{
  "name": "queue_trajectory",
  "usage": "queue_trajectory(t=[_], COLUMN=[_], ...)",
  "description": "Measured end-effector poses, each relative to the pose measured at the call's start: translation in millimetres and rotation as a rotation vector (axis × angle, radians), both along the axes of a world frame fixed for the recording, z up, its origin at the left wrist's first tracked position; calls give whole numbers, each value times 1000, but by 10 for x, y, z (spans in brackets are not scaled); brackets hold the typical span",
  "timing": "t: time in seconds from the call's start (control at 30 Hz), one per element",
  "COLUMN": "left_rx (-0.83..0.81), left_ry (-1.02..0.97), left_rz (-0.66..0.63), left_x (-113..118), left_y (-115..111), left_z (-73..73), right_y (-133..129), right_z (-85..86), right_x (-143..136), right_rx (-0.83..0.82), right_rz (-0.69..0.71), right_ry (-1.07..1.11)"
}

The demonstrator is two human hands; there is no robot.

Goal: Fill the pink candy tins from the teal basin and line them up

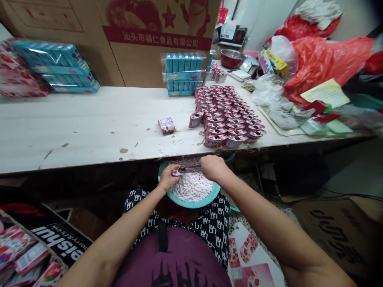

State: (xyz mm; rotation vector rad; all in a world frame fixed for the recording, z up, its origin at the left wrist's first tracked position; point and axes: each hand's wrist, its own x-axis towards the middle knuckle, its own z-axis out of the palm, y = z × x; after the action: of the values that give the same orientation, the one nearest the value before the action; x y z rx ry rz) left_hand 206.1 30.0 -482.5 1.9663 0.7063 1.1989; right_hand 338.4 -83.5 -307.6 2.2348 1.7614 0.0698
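Note:
Over a teal basin (191,204) full of small white pellets (193,187), my left hand (169,176) is closed round a small red-and-white packet (178,171), its dark opening turned to the right. My right hand (213,167) is closed at the basin's upper right edge, and a blurred, clear, thin item (193,169) spans from it to the packet's opening. On the white table, upright open packets (226,119) stand in rows to the right. One flat packet (166,125) lies alone near the middle.
Blue boxes in clear wrap (183,73) stand before a large cardboard carton (140,59). Red plastic bags (326,59) and papers crowd the table's right end. A box of packets (26,255) is at lower left. The table's front edge runs just beyond my hands.

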Motion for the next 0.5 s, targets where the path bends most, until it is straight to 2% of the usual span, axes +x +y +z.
queue_trajectory(t=[0.07, 0.1, 0.2, 0.3, 0.37, 0.43, 0.5], left_rx=[-125, -212, -474, -605, -649, -684, -689], left_ry=[-63, -99, -187, -211, -216, -243, -286], left_rz=[7, 10, 10, -14, -30, -29, -11], left_x=[-69, -103, -133, -22, 72, 104, 47], left_y=[21, 31, 42, 3, -37, -65, -69], left_z=[-22, -39, -93, -123, -116, -84, -33], right_y=[-126, -179, -200, 13, 188, 298, 315], right_z=[-111, -222, -753, -1354, -1637, -1783, -1817], right_x=[250, 389, 666, 612, 505, 467, 536], right_rx=[75, 110, 167, 229, 270, 312, 340], right_rz=[-53, -93, -218, -248, -245, -246, -232], right_ry=[11, 29, 194, 379, 441, 510, 588])
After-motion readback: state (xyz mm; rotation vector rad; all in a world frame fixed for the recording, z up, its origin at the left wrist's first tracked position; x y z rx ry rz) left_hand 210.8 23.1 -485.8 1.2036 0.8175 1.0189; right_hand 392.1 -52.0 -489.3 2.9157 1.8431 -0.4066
